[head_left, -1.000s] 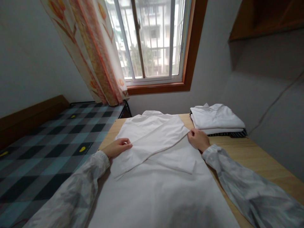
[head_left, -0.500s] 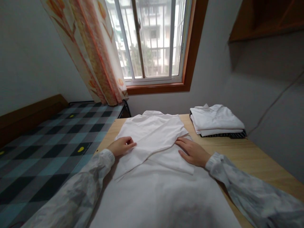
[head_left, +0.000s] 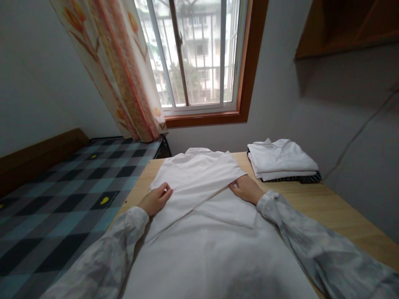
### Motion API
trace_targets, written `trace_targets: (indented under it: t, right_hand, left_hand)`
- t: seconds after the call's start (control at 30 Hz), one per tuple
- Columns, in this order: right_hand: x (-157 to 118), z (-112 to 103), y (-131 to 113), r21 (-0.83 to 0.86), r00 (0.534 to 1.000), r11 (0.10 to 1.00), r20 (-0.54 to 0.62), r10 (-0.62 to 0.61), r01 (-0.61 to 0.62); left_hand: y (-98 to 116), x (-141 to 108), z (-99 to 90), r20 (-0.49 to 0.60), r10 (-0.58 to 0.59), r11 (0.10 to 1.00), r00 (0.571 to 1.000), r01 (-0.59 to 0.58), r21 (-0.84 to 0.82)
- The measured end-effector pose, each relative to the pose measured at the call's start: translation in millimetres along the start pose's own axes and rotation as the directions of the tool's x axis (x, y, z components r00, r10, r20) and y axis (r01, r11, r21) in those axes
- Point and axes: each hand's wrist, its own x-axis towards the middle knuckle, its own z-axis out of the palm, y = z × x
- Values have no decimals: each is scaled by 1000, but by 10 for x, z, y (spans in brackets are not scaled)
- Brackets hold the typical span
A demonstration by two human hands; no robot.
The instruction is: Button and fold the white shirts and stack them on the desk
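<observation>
A white shirt lies spread on the wooden table, its collar at the far end towards the window. Both sleeves are folded inward and cross over its upper part. My left hand is at the shirt's left edge, thumb and fingers pinched together on the cloth. On the other side, my right hand holds the upper sleeve near its right end. Its fingertips are hidden beneath the fabric, and the thumb points towards the middle of the shirt.
Folded white shirts are stacked on a dark striped item at the table's far right. A bed with a checked cover adjoins on the left. A curtain hangs beside the window, and a wooden shelf juts from the right wall.
My right hand has slid its fingers under the sleeve's edge, where they lay on top before. My left hand has shifted slightly towards me and its fingers have drawn together.
</observation>
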Motion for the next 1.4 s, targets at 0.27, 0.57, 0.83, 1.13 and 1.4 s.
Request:
trace_targets:
  t: [0.27, 0.57, 0.83, 1.13, 1.4]
  right_hand:
    - [-66, -14, -10, -5, 999, 1000, 25, -23, 23]
    - [-174, -59, 49, 106, 992, 988, 53, -115, 109]
    - [-351, -233, 163, 465, 993, 878, -88, -77, 110]
    - [-298, -191, 340, 210, 947, 973, -285, 150, -91]
    - [-259, -329, 368, 21, 961, 969, -131, 245, -244]
  left_hand:
    - [103, -37, -94, 61, -31, 970, 998, 15, 242]
    - [789, 882, -190, 107, 60, 979, 992, -80, 190]
    - [1460, 2091, 723, -12, 85, 943, 996, -84, -321]
    - [1854, 2777, 1441, -4, 34, 903, 999, -33, -429]
    - [1763, 3037, 1618, -83, -31, 888, 996, -11, -459]
